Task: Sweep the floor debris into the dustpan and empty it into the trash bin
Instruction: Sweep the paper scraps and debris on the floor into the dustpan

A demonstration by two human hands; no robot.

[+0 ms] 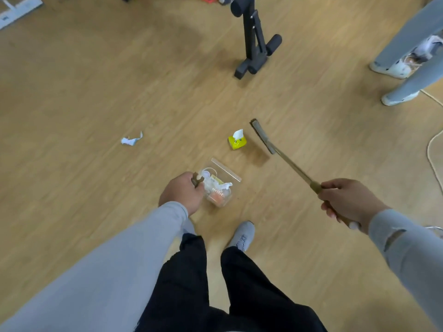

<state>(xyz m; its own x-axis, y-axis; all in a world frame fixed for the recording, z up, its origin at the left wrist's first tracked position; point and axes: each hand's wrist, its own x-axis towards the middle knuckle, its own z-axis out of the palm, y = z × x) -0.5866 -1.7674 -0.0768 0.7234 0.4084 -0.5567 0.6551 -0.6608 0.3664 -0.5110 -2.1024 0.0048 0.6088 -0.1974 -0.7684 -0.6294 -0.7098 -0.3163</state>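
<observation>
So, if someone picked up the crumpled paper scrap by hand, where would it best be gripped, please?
Probably pinch the crumpled paper scrap from above at its raised, twisted right end; that end curls up off the wooden floor, while the rest lies flatter. Nothing crowds it.

The left hand [182,191] covered most of the dustpan's handle [197,179]. Scraps inside the clear dustpan [219,188] blurred together, too small to identify. The bystander's legs [407,44] ran off the right edge, and the black stand [254,39] was cut off at the top.
</observation>
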